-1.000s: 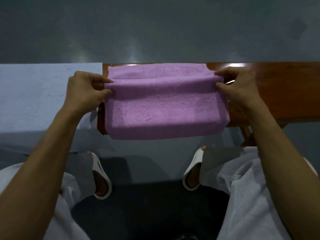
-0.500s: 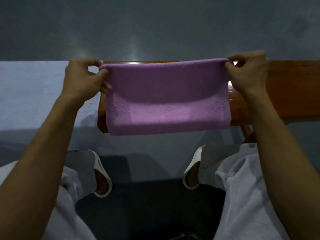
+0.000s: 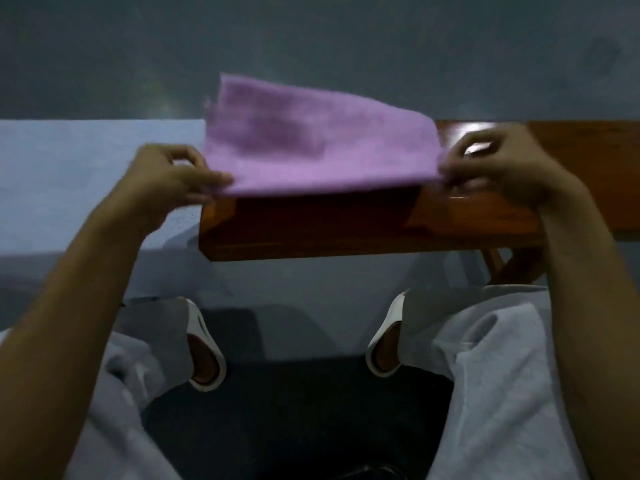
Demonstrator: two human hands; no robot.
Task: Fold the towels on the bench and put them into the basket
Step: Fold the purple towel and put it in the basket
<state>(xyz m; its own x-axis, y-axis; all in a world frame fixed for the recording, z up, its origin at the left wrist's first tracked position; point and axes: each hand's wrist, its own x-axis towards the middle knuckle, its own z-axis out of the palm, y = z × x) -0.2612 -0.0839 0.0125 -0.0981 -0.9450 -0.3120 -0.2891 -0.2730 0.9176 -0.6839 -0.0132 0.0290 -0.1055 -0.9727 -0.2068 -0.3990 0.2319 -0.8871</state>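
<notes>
Two grips hold one purple towel (image 3: 318,147) by the ends of its near edge, in the middle of the frame. The left grip (image 3: 169,181), at centre left, has its thumb lying over the cloth and its fingers curled beneath, so the corner is pinched between them. The right grip (image 3: 498,164), at centre right, pinches the opposite corner between thumb and fingertips, the remaining fingers arched above it. The near edge runs taut and nearly level between the two, while the far edge rises toward the upper middle of the frame, its left corner highest, set against the dark grey background. The cloth is blurred. It hangs over the left end of the brown wooden tabletop (image 3: 467,216), which lies in dark shadow under it; whether any part of the towel touches the wood I cannot tell. A pale blue surface (image 3: 86,168) fills the left of the frame beside the tabletop's end. In the lower half are grey trousers (image 3: 502,375) and a pair of white slippers (image 3: 204,355) on a dark floor.
</notes>
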